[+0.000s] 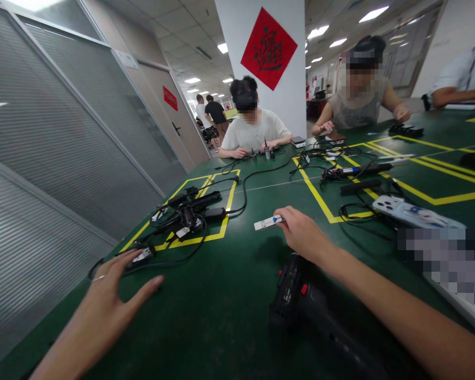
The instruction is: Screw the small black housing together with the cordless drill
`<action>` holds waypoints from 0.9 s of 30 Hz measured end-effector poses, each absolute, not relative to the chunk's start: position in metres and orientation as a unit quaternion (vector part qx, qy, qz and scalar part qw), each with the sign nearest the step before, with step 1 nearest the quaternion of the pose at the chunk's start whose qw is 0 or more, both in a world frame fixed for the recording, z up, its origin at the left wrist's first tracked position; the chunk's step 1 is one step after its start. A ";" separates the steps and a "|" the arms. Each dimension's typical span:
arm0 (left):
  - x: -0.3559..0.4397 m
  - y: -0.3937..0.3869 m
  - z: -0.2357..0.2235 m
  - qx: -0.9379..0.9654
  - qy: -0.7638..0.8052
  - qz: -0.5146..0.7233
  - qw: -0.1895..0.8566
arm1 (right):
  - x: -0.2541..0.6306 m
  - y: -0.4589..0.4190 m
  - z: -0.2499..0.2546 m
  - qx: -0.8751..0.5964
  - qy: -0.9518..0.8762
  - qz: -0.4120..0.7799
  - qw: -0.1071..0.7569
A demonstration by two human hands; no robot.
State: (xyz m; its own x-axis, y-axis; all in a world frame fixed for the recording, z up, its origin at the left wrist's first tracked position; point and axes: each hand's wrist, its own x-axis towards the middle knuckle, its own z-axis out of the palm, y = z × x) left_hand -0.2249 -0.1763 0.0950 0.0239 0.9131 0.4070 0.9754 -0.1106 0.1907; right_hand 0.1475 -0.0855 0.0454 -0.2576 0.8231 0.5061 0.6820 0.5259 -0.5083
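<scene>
My right hand pinches a small flat white piece with blue marks above the green tabletop; its exact kind is unclear. Below that forearm lies a black power tool with red buttons, which looks like a cordless drill; its grip runs toward the lower right, into shadow. My left hand is open, thumb spread from the fingers, with a ring on one finger. Its fingertips are at a small silver-and-black object with a cable; whether they touch it I cannot tell.
Black cables and devices pile up at left inside yellow tape. A soldering-iron-like tool, a black bar and a white power strip lie at right. Across the green table sit several people; a glass partition stands left.
</scene>
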 end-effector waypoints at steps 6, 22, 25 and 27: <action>-0.081 -0.128 0.092 -0.803 -0.572 -0.165 -0.025 | 0.122 -0.110 0.052 -0.400 -0.842 0.156 0.326; -0.080 -0.126 0.066 -0.821 -0.548 -0.092 -0.131 | 0.118 -0.114 0.042 -0.463 -0.826 0.174 0.271; -0.115 -0.128 0.080 -0.782 -0.606 -0.105 -0.103 | 0.119 -0.113 0.037 -0.502 -0.815 0.152 0.247; -0.155 -0.133 0.095 -0.740 -0.661 -0.095 -0.085 | 0.119 -0.113 0.036 -0.530 -0.806 0.137 0.227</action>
